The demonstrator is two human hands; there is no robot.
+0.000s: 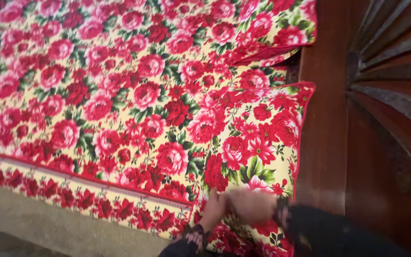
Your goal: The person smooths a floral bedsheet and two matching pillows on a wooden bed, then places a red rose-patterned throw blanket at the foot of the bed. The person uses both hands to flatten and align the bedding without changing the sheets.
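Nearest the lens, at about six o'clock in the view, two hands are seen on the near end of a rectangular pillow in yellow cloth printed with red and pink roses and edged in red piping (258, 143). The left hand (213, 208), in a dark patterned sleeve, is laid on the pillow's near left corner with its fingers bent onto the cloth; whether cloth is pinched between them cannot be told. The right hand (252, 205), just beside it toward three o'clock, is blurred by motion, so the set of its fingers cannot be told either; a dark sleeve (329, 233) runs off toward five o'clock.

The pillow's long axis is laid from six o'clock to twelve o'clock, its far end pointing at twelve, its right edge against the wood.

To the left, from nine o'clock across to the centre, a bedsheet of the same yellow rose-printed cloth with a red flowered border band (96, 95) is spread flat over the bed. Below its border, at seven o'clock, a grey floor (48, 228) is seen. A second pillow of matching print (272, 28) lies at one o'clock. At three o'clock a dark polished wooden headboard with carved fan-shaped ribs (357, 119) is set.
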